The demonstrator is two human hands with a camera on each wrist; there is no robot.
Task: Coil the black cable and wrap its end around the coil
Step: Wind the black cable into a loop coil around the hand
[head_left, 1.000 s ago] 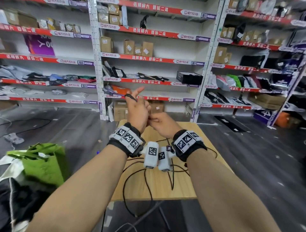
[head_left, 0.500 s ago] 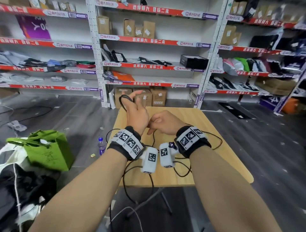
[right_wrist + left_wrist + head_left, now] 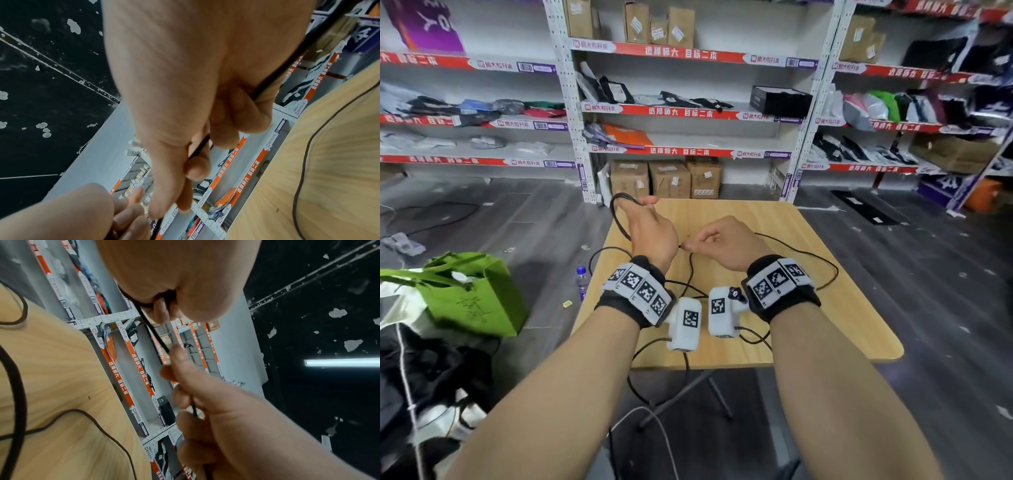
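Observation:
The thin black cable [image 3: 828,270] lies in loose loops on the wooden table [image 3: 835,329] and hangs over its front edge. My left hand [image 3: 644,208] is raised over the table's far left corner and holds a small coil of cable [image 3: 615,214] in its curled fingers [image 3: 162,311]. My right hand [image 3: 688,245], close on its right, pinches the cable between thumb and fingers. In the right wrist view the cable [image 3: 267,81] runs through the curled fingers [image 3: 242,113]. A short taut stretch of cable [image 3: 156,335] joins the two hands.
A green bag [image 3: 472,294] and a water bottle [image 3: 581,279] stand on the floor left of the table. Shelving with cardboard boxes [image 3: 667,180] lines the back wall. Dark clothing is heaped at the lower left. More cables trail on the floor.
Both hands have come down toward the table and drawn slightly apart. The loop over my left hand has grown. The right hand has slid rightward along the cable.

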